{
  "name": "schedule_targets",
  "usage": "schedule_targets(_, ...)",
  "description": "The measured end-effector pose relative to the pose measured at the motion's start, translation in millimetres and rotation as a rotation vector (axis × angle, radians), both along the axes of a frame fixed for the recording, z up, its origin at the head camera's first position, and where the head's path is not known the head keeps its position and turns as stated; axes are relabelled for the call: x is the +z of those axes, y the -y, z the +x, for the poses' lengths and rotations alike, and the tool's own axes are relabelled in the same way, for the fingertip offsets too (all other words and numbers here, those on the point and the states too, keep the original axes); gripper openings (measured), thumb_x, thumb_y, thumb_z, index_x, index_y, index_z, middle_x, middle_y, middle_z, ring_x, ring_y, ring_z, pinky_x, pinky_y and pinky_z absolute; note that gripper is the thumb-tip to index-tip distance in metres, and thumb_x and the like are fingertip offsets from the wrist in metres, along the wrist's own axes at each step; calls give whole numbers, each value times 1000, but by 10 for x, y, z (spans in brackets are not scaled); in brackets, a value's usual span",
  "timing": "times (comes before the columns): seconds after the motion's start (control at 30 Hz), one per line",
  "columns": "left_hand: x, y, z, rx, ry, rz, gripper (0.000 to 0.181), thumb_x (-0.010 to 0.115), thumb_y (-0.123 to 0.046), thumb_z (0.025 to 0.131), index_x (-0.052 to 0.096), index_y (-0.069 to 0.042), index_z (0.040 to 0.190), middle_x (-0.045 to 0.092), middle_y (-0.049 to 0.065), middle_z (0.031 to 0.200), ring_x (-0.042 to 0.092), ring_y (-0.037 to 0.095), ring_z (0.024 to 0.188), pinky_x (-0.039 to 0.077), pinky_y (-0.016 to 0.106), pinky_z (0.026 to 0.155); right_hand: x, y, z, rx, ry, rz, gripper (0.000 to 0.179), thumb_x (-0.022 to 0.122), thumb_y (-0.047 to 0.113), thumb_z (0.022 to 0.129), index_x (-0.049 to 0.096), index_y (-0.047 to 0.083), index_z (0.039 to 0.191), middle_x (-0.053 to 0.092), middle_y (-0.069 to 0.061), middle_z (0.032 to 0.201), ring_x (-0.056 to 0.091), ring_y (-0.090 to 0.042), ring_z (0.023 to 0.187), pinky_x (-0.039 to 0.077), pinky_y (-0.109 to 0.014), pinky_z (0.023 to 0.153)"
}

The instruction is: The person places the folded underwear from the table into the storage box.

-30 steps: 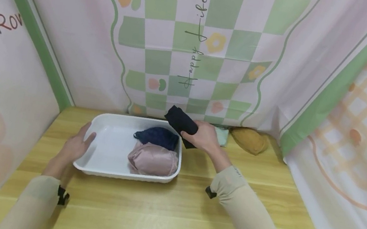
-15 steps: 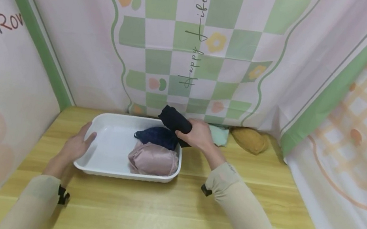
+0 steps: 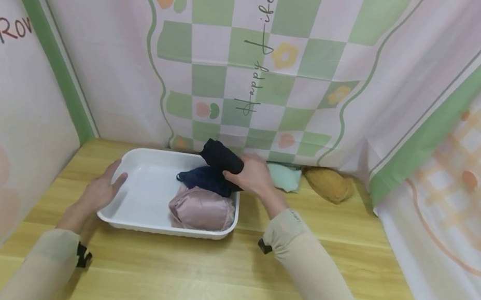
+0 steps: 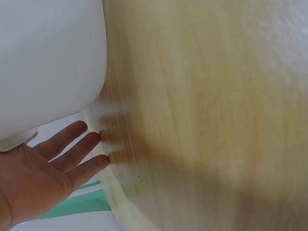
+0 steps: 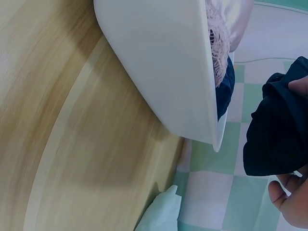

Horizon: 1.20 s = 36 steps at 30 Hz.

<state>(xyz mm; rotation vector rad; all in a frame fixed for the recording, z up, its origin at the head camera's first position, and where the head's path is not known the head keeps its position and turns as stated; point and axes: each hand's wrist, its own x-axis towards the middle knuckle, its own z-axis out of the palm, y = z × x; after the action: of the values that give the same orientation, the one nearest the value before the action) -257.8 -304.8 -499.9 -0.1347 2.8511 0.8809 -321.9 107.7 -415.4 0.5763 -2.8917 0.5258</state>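
My right hand (image 3: 255,173) grips a rolled black cloth garment (image 3: 222,156) above the back right corner of a white plastic tray (image 3: 129,227). Its thumb presses the near side of the roll; in the right wrist view the dark fabric (image 5: 276,125) hangs clear of the tray wall. Inside the tray's right half lie a folded navy garment with a small loop (image 3: 203,178) and a pink satin garment (image 3: 202,210), which shows lace trim. My left hand (image 3: 99,189) rests at the tray's left rim, thumb over the edge, fingers straight along the outside.
A pale mint cloth (image 3: 284,177) and a mustard folded garment (image 3: 328,184) lie at the back of the wooden table (image 3: 200,285), right of the tray. Patterned curtains (image 3: 260,85) rise directly behind the table and along both sides.
My right hand has moved left with the black garment, from beyond the tray's right edge to over its back right corner, uncovering more of the mint cloth. The left hand stays at the rim.
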Motion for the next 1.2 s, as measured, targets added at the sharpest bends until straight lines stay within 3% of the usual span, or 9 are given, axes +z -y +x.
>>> schedule_targets(0.33,9,7,-1,-14,-23,-11,77,16,-61,104,-6,-14,161,20,37,157,29,64,137,32,73,110,47,119,1,9,18,58,53,68,56,84,70,8,107,72,-12,108,65,-32,107,54,-47,94)
schedule_targets(0.93,20,8,13,-3,-8,2,79,14,-64,102,-8,-17,161,18,37,158,26,64,138,30,73,111,-14,280,-41,74,10,130,61,72,54,83,68,8,123,71,-11,120,62,-33,115,48,-49,105)
schedule_targets(1.2,26,5,7,-3,-2,1,78,14,-64,103,-7,-16,161,18,37,158,26,64,138,30,73,111,-90,321,-81,116,52,300,82,70,69,77,59,15,138,61,-8,140,52,-34,131,37,-53,114)
